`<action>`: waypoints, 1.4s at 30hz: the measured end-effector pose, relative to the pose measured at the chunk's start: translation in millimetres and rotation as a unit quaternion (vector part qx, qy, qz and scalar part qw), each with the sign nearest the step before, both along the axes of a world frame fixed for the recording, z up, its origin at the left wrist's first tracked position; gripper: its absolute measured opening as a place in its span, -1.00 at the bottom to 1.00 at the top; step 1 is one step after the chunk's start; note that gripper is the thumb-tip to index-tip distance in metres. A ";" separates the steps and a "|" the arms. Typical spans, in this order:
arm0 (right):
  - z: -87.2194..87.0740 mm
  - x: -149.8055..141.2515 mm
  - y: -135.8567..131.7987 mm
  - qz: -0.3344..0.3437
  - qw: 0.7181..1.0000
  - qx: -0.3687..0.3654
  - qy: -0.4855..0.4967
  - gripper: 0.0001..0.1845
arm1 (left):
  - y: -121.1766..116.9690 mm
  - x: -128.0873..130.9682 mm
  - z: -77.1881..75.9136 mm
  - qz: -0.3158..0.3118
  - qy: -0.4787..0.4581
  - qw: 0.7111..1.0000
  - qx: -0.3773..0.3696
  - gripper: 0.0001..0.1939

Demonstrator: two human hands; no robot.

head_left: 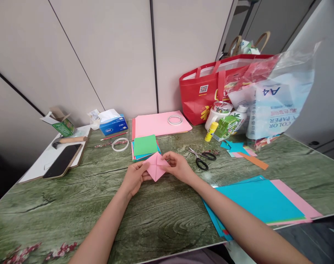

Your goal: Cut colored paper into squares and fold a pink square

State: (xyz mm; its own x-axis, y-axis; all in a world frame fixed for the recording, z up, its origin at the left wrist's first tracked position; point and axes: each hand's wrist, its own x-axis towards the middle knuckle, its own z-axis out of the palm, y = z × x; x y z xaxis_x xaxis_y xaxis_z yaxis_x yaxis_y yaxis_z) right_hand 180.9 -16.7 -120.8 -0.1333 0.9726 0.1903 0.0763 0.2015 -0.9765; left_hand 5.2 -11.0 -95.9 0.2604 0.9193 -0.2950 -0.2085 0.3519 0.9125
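A small square of pink folded paper (pixel 156 172) is held up between both hands, turned like a diamond, with creases crossing at its centre. My left hand (pixel 136 176) pinches its left corner, thumb on top and fingers beneath. At the right corner, my right hand (pixel 176 166) grips the paper with thumb and fingers. Just behind lies a stack of small coloured squares with a green sheet (pixel 145 145) on top. To the right of my right hand rest scissors (pixel 201 157) with black handles, their blades apart.
Large blue sheets (pixel 255 200) lie under my right forearm. A yellow glue stick (pixel 211 132), paper scraps (pixel 235 147), a red bag (pixel 194 95) and an A4 paper pack (pixel 277 102) stand right. Leftward are a tape roll (pixel 120 139), tissue box (pixel 113 126), phone (pixel 62 160) and hammer (pixel 70 140).
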 end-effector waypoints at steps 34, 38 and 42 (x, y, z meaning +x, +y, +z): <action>7.7 -9.7 -15.7 0.006 0.935 0.272 -0.228 -0.56 | 0.6 3.5 -4.0 -0.014 -0.114 0.993 0.040 -0.76; 8.4 -8.2 -17.0 -0.007 0.932 0.276 -0.233 -0.54 | -0.7 4.2 -3.5 -0.014 -0.099 0.994 0.052 -0.69; 3.8 -6.2 -14.3 0.023 0.921 0.295 -0.253 -0.54 | -0.2 4.4 -3.9 -0.014 -0.097 0.993 0.058 -0.68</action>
